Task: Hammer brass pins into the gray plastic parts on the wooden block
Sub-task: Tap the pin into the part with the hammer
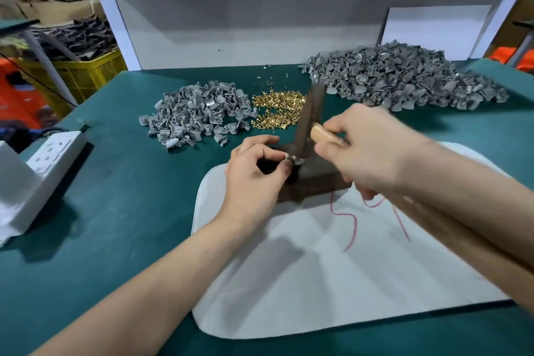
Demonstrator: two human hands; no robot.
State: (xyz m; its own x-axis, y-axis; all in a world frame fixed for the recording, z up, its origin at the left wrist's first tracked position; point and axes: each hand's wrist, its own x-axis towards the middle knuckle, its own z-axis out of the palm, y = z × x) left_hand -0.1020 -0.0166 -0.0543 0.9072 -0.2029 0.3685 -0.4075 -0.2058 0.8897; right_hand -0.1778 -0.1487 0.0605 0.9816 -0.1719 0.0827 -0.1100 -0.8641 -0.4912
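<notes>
Above the green tabletop's [115, 182] white mat [318, 283], the left hand [254, 173] pinches a gray part [293, 159]; the right hand [372, 150] grips the hammer [307, 121].

Shiny brass pins [277, 113], matt gray plastic parts [193, 118], dark wooden block [315, 180], smooth pale wooden hammer handle [319, 132]

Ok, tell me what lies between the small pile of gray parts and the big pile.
Head view: the heap of brass pins lies between the small pile and the big pile, the hammer head rising at its right edge.
</notes>
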